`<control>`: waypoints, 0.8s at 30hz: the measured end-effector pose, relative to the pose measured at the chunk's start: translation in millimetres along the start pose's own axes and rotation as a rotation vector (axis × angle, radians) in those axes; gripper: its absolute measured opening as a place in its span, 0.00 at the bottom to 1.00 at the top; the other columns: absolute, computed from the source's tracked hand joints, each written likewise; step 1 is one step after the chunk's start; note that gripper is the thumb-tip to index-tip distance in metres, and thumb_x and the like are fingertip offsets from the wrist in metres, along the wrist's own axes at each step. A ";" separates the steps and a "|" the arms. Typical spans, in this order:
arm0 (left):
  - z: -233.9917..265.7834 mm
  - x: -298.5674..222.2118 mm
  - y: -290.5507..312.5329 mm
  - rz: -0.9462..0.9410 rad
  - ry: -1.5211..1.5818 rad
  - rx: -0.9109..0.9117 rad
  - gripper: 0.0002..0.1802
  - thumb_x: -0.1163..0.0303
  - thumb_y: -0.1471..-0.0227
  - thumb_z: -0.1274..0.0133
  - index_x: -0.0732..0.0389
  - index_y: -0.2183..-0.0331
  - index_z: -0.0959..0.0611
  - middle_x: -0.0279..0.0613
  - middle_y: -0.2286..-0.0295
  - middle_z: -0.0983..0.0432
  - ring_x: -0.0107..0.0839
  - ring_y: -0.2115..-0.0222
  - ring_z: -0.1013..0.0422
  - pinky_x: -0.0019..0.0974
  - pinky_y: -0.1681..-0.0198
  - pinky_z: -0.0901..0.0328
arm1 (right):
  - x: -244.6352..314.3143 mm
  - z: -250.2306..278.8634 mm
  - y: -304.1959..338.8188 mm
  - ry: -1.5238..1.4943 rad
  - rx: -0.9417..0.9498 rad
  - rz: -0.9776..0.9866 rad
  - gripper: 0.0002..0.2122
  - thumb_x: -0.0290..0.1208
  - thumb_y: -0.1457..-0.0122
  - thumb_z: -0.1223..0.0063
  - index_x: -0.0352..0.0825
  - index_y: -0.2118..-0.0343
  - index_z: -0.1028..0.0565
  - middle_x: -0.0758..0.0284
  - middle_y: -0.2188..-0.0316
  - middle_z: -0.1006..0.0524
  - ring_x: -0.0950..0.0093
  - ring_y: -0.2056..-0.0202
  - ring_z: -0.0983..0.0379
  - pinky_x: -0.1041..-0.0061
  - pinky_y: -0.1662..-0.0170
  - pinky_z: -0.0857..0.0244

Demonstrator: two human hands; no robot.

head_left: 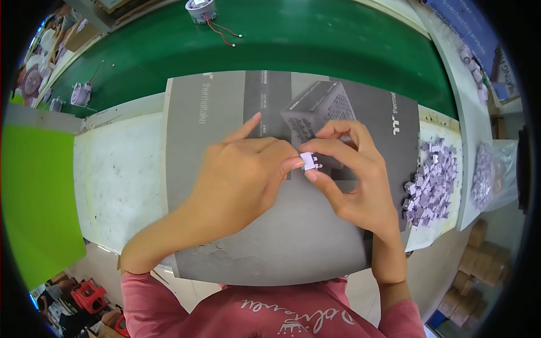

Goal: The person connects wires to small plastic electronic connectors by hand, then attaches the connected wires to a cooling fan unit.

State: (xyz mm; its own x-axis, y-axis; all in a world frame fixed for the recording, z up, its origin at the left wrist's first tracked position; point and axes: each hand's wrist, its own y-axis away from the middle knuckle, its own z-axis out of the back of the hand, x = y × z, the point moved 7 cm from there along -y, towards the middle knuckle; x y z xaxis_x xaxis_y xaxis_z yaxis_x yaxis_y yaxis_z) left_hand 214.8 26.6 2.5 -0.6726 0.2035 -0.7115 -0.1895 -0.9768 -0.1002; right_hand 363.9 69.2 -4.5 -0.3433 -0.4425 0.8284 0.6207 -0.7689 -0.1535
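Note:
Between my two hands, over a grey printed cardboard sheet (pixel 270 248), is a small white plastic part (pixel 308 161) with short prongs on its right side. My left hand (pixel 239 177) pinches its left end between thumb and bent index finger, while another finger points up and away. My right hand (pixel 363 177) has its index fingertip at the part's upper edge and its thumb tip at the lower edge. The exact kind of the part is too small to make out.
A pile of small white and grey parts (pixel 431 186) lies right of the cardboard. Beyond, a green belt (pixel 338 39) carries a round white motor-like unit (pixel 201 10) with red and dark wires; another unit (pixel 80 94) is at left. A plastic bag (pixel 496 174) hangs far right.

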 end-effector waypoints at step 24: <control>15.2 -8.6 28.9 0.279 -0.505 0.431 0.34 0.69 0.66 0.30 0.60 0.54 0.26 0.43 0.56 0.25 0.45 0.59 0.25 0.41 0.65 0.30 | 7.5 -45.2 10.2 0.173 0.094 0.161 0.17 0.20 0.55 0.35 0.34 0.59 0.23 0.65 0.62 0.23 0.65 0.59 0.28 0.67 0.57 0.37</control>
State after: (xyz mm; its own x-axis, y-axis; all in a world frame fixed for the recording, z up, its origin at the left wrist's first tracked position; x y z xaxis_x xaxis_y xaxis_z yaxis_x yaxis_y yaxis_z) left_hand 204.3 -2.3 16.3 -0.9660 0.0587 -0.2520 -0.1582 -0.9045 0.3961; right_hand 335.8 37.1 -24.2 -0.3453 -0.6343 0.6916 0.7370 -0.6396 -0.2187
